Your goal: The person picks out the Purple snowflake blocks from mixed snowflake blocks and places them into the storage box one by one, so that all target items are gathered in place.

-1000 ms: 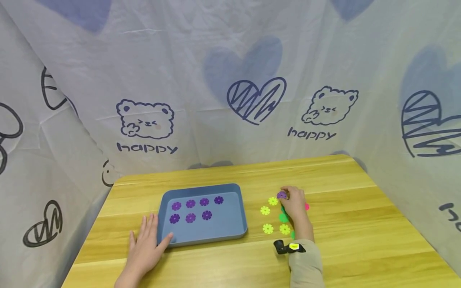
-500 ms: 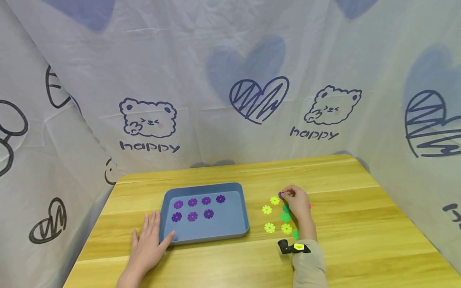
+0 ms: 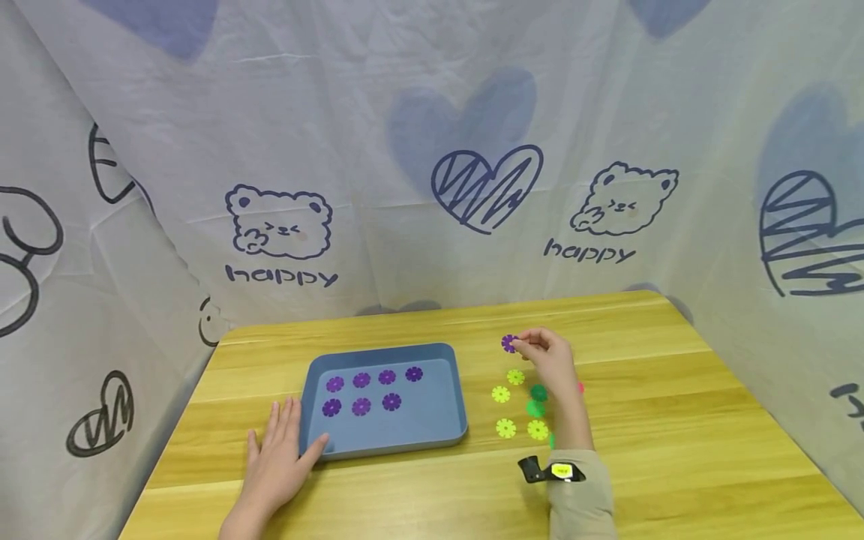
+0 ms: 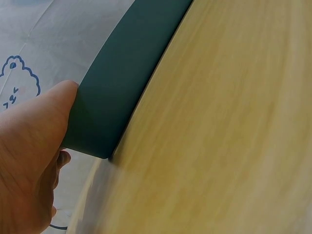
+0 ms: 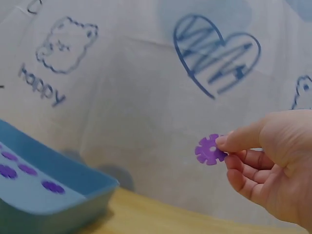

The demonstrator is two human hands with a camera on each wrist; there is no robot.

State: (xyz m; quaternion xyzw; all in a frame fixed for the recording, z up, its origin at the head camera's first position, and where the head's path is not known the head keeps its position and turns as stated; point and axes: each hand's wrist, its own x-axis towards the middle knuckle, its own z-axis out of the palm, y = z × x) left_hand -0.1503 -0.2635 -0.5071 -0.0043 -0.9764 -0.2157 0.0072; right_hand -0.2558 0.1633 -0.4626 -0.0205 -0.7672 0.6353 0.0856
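Note:
My right hand [image 3: 552,361] pinches a purple snowflake disc [image 5: 209,150] between thumb and fingers, raised above the table behind the loose discs. At the front left corner of the blue tray [image 3: 463,409], my left hand [image 3: 275,457] lies with straight, spread fingers along its left side and the thumb over the front rim. Inside the tray are two rows of purple discs, among them one at the back right [image 3: 414,373] and one at the front left [image 3: 331,407]. The left wrist view shows the thumb [image 4: 44,112] against the tray wall [image 4: 114,83].
Several yellow discs [image 3: 501,394] lie on the wooden table [image 3: 648,420] right of the tray. Beside them are green discs [image 3: 535,409], and a pink disc [image 3: 581,388] peeks out past the right arm. A printed cloth [image 3: 378,262] hangs behind the table.
The right hand has lifted a purple disc from beside the yellow ones, moving it up and slightly left. A dark green disc has come into fuller view. The left hand stays at the tray.

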